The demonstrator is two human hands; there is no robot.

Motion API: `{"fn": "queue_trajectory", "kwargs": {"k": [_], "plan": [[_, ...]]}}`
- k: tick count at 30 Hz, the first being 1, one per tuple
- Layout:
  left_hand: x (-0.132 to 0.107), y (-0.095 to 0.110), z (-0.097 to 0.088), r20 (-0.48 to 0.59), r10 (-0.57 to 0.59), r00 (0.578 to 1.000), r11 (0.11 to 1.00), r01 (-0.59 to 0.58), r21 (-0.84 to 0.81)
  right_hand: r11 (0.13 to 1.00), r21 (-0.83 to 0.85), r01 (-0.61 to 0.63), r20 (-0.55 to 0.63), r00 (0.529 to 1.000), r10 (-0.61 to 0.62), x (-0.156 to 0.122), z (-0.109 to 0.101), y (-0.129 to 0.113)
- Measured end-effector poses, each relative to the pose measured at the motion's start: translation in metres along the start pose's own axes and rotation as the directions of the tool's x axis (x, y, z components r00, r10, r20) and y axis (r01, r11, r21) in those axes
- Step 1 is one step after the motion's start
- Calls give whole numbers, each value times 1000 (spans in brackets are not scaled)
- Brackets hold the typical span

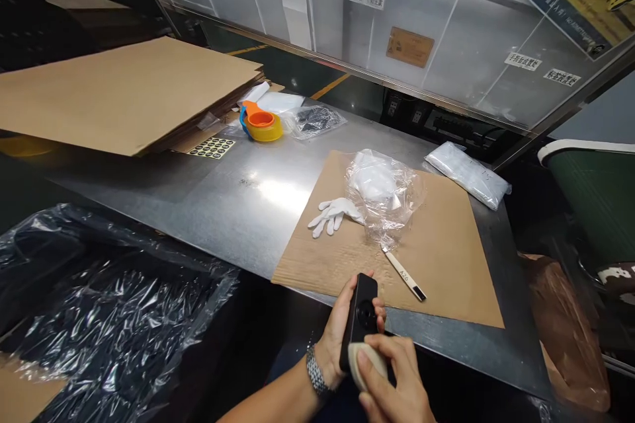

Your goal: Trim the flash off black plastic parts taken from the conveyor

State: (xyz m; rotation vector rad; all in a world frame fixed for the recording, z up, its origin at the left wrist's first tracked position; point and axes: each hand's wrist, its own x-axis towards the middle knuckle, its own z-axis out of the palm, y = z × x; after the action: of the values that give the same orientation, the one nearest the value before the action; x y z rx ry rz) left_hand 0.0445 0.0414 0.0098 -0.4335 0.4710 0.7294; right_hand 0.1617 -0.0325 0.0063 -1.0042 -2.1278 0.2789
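Two hands just off the near edge of the steel table (248,218), with one black device (366,294) between them.
One pale, rounded pad (366,362) hides the device's lower end; the right hand (399,386), cut off below, has thumb and fingertips pinched on it. The left hand (335,334) curls its fingers round the smooth case, which has one round dial; its palm is partly hidden. On the flat brown cardboard (446,258): one white cloth glove (331,215) by the left edge, one slim tool (404,274) marked A26 towards the near edge, one crinkled clear bag (389,211) towards the far edge, its white contents indistinct.
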Motion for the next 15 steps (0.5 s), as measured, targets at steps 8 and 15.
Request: {"fn": "queue_trajectory", "kwargs": {"k": [8,15], "plan": [[-8,14,6,-53,178,983,981,-173,88,980,-195,26,-59,998,-38,-14,-16,45],[-26,-2,3,86,425,901,697,-387,604,819,-335,-466,-271,880,389,-9,-43,158]]}}
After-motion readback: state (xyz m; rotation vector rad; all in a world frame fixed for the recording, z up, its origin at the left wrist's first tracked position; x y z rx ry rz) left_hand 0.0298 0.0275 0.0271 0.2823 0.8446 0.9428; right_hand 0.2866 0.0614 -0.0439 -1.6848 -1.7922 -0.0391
